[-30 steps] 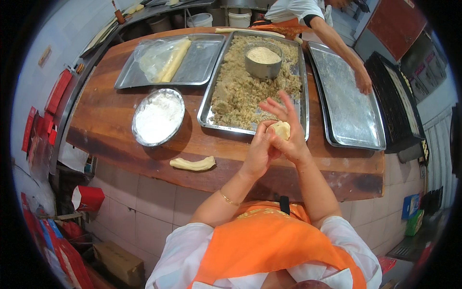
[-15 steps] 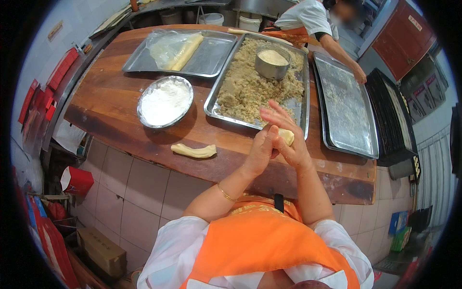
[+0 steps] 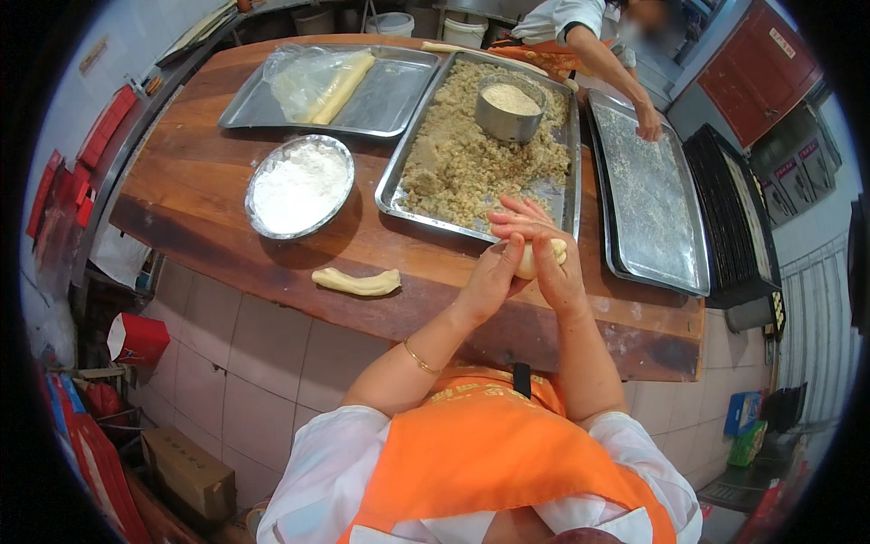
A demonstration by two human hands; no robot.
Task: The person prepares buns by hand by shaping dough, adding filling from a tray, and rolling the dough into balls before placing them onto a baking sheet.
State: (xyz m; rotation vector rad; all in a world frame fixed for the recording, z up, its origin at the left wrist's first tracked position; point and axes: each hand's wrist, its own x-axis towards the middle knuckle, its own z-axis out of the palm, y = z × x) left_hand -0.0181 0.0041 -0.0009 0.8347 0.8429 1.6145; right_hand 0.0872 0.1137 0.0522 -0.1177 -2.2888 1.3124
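Observation:
A small pale dough ball [image 3: 528,264] sits between my two hands, partly hidden by the fingers. My left hand [image 3: 490,279] is cupped against it, thumb up. From the other side my right hand [image 3: 560,288] closes around the same dough. Both are over the table's front edge, just in front of a metal tray [image 3: 391,205] of crumbly brown filling [image 3: 444,172]. To the left, a short curved strip of dough [image 3: 356,283] lies on the wood. Behind that strip stands a metal bowl [image 3: 257,223] of white flour [image 3: 301,184].
In the filling tray rests a round tin [image 3: 507,128] of pale grains. A back-left tray [image 3: 391,95] holds a dough roll [image 3: 343,89] partly under plastic. At right, a co-worker's hand [image 3: 647,121] is over a dusted tray [image 3: 654,208], beside stacked black trays [image 3: 732,218].
The dough has shifted between my palms, with my hands still pressed around it. The co-worker's hand has moved from the right tray's far rim inward over its surface. My view has shifted slightly.

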